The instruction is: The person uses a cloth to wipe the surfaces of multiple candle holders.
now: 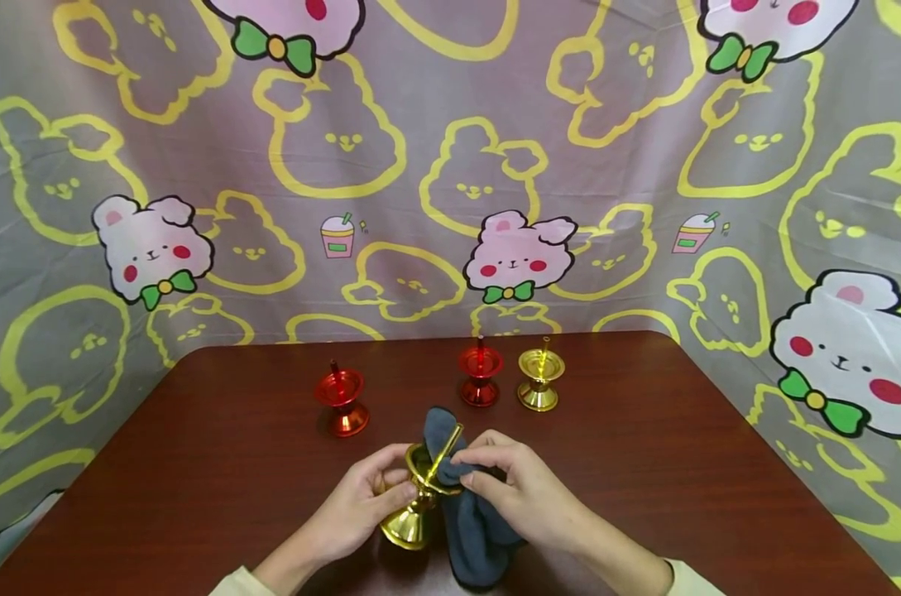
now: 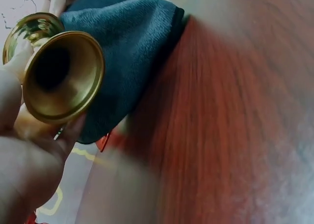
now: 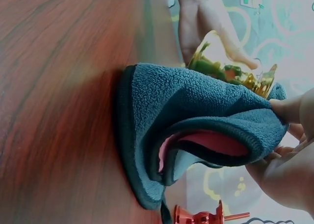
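My left hand point(image 1: 364, 501) grips a gold candle holder point(image 1: 409, 527) round its narrow waist, tilted with its spike leaning to the right. In the left wrist view the hollow underside of its base point(image 2: 64, 76) faces the camera. My right hand point(image 1: 528, 488) pinches a dark blue-grey cloth point(image 1: 476, 530) and presses a fold of it into the holder's upper dish, beside the spike. The rest of the cloth hangs down to the table. A pink inner side point(image 3: 211, 141) shows in a fold in the right wrist view.
On the brown table point(image 1: 256, 463), a red candle holder point(image 1: 346, 406) stands at the back left. Another red candle holder point(image 1: 480, 381) and a gold one point(image 1: 541, 385) stand side by side at the back, right of centre. A patterned curtain point(image 1: 413, 199) surrounds the table.
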The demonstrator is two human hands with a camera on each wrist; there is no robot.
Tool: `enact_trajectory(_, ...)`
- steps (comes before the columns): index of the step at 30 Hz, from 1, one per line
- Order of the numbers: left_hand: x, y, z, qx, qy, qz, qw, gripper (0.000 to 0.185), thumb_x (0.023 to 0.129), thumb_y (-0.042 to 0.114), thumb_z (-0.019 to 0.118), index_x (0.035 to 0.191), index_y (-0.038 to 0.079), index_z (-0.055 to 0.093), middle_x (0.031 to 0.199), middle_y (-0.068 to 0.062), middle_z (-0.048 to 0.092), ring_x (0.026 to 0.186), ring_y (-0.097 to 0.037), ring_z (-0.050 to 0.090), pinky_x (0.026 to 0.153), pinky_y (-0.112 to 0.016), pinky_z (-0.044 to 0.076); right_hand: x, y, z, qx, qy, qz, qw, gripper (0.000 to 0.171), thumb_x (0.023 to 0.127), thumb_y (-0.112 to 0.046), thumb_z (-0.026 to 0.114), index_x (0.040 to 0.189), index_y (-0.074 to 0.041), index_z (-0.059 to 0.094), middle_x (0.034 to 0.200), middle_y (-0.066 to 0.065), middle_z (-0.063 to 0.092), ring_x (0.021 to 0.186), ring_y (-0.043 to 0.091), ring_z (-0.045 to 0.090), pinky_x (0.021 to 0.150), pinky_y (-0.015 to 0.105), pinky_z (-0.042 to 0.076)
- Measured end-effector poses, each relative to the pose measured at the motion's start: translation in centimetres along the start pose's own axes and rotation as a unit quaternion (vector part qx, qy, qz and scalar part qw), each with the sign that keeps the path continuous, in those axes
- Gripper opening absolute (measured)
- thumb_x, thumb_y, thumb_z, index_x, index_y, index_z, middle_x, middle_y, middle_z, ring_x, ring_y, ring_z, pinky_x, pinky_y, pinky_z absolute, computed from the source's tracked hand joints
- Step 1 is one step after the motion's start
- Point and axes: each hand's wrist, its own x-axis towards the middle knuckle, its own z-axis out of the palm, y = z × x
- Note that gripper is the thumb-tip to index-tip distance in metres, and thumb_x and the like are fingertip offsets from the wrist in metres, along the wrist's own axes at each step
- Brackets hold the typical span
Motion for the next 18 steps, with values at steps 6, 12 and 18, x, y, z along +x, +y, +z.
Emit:
enact_trajectory(6,0.2,0.6,0.3,0.081,0.055,-0.025,0.9949,0.035,0.097,0.003,0.065,0.128,-0.011,0.057,0.108,-0.011,0.074,0.093,-0.013,0.069,0.079,-0.028,0.056,-0.1,0.1,0.4,0.001,0.011,0.003,1.0,0.021,0.095,-0.007,0.068,0.116,-0.005,0.074,0.101,0.005,0.062,0.097,0.015,0.058,0.082,0.025,0.05)
enact_trajectory(12,0.6,1.0,1.7,0.195,0.152,-0.049,0.9678,0.027,0.086,0.011,0.08,0.11,0.001,0.072,0.098,-0.007,0.076,0.086,-0.013,0.069,0.076,-0.028,0.055,-0.1,0.2,0.9,-0.012,0.03,-0.013,0.999,0.02,0.094,-0.006,0.068,0.113,-0.005,0.075,0.1,0.005,0.062,0.094,0.014,0.056,0.077,0.025,0.049)
enact_trajectory(18,1.3,1.6,3.5,0.304,0.241,-0.046,0.9206,0.027,0.072,0.019,0.09,0.095,0.018,0.076,0.088,0.009,0.075,0.078,-0.008,0.067,0.069,-0.026,0.055,0.0,0.3,1.2,-0.042,0.052,-0.019,0.998,0.018,0.094,-0.004,0.068,0.11,-0.006,0.076,0.098,0.002,0.062,0.088,0.011,0.055,0.07,0.024,0.047)
